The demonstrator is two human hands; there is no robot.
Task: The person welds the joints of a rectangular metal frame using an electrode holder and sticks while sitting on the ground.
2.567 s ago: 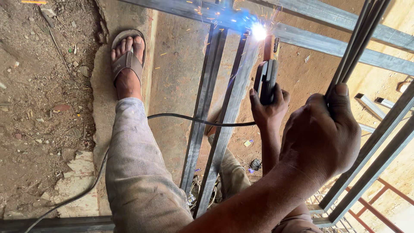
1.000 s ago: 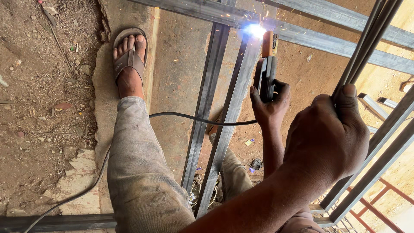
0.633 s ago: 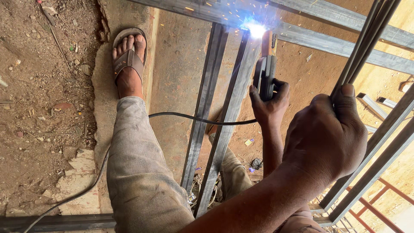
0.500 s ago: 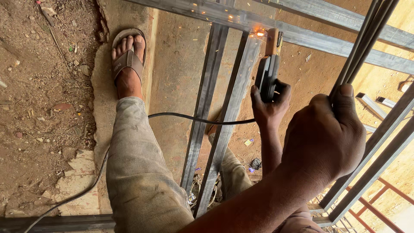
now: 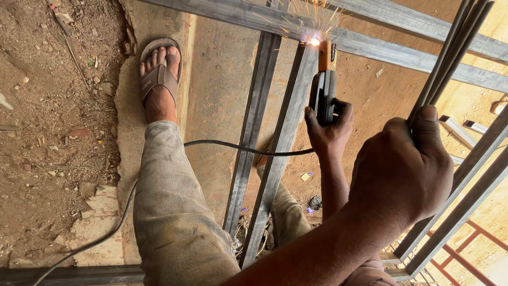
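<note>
Left grip (image 5: 329, 132) holds the welding tool (image 5: 323, 95) tight; right grip (image 5: 405, 169) clutches thin rods (image 5: 450, 53). Sparks (image 5: 314, 40) might burn the sandaled foot (image 5: 159, 85) nearby.

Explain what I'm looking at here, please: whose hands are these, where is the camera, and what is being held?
The camera sits on the person's head and looks down past their own arms and legs. No machine is present, only two bare hands. The left hand has its grip around a welding electrode holder, whose tip throws sparks where an upright steel bar meets a cross bar. A black cable trails from the holder. The right hand holds a bundle of thin rods. A sandalled foot rests on a concrete edge beside dirt ground.
</note>
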